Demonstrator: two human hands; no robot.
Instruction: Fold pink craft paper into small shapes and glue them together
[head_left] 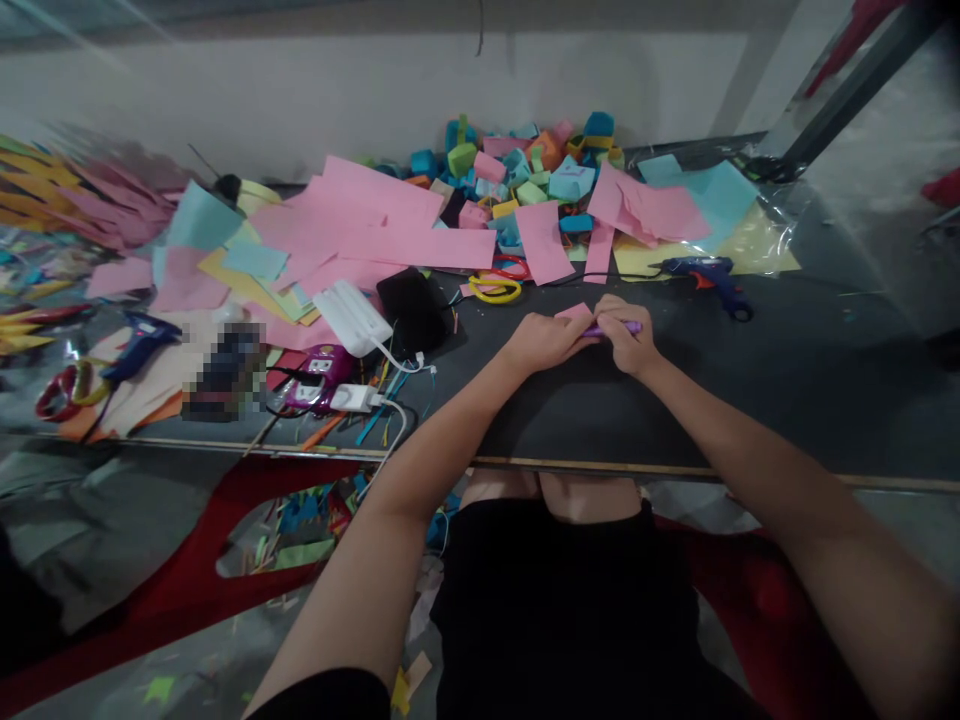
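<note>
One pink paper piece (574,312) and one purple stick (621,327) are being held over the dark table (750,390).
The small piece is being pinched by the closed left hand (544,342), the stick gripped by the curled right hand (630,345); two blue glue guns (705,272) are lying beyond.

Dim, even indoor light is falling across the frame. Blur is smearing the left edge, wide-angle distortion is bending the margins, and glare is streaking the upper right.
</note>
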